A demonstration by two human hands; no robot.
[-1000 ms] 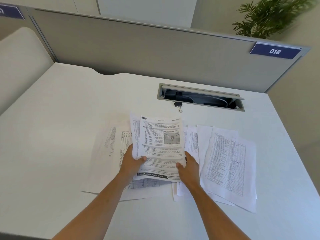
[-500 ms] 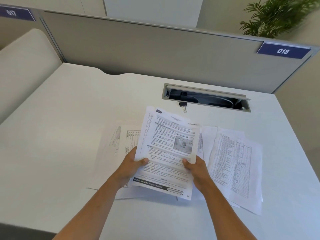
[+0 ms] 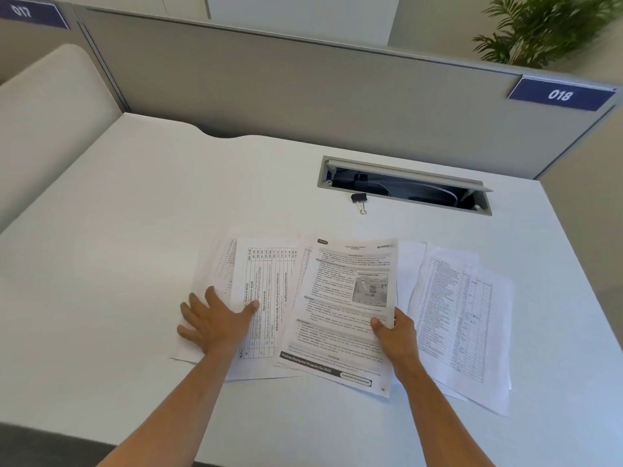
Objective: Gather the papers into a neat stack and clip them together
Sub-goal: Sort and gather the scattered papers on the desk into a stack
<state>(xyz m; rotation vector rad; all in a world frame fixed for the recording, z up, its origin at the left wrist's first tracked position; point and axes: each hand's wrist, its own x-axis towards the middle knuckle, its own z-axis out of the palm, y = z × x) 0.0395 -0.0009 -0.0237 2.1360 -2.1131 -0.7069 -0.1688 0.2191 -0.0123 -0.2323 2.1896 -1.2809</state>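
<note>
I am looking down on a smooth white rectangular tabletop (image 3: pixel 111 251), backed by a grey fabric partition panel (image 3: pixel 303 92) that is carrying two dark blue plates, one reading "018" (image 3: pixel 560 94) and one reading "017" (image 3: pixel 32 13). Leafy green fronds of a plant (image 3: pixel 553 28) are showing behind the panel at the right.

A long grey metal cable slot (image 3: pixel 404 185) is sitting open in the tabletop, with dark cabling lying inside it.

White printed paper sheets are lying fanned out and overlapping on the tabletop. At the right, a sheet with a long ruled list (image 3: pixel 462 318) is resting flat. At the left, sheets with tables of numbers (image 3: pixel 269 281) are lying turned sideways. Between them, the top page with paragraphs and a small picture (image 3: pixel 340 315) is bearing a dark footer band that seems to read "Prelims Navigator Program for 2026", and a page number "10".

My left hand (image 3: pixel 215 318) is pressing flat on the table sheets, fingers spread and straight. My right hand (image 3: pixel 394 335) is pinching the right edge of the top page, thumb on its face.

A small black binder clip with wire handles (image 3: pixel 359 201) is lying on the tabletop just in front of the slot, well apart from both hands.
</note>
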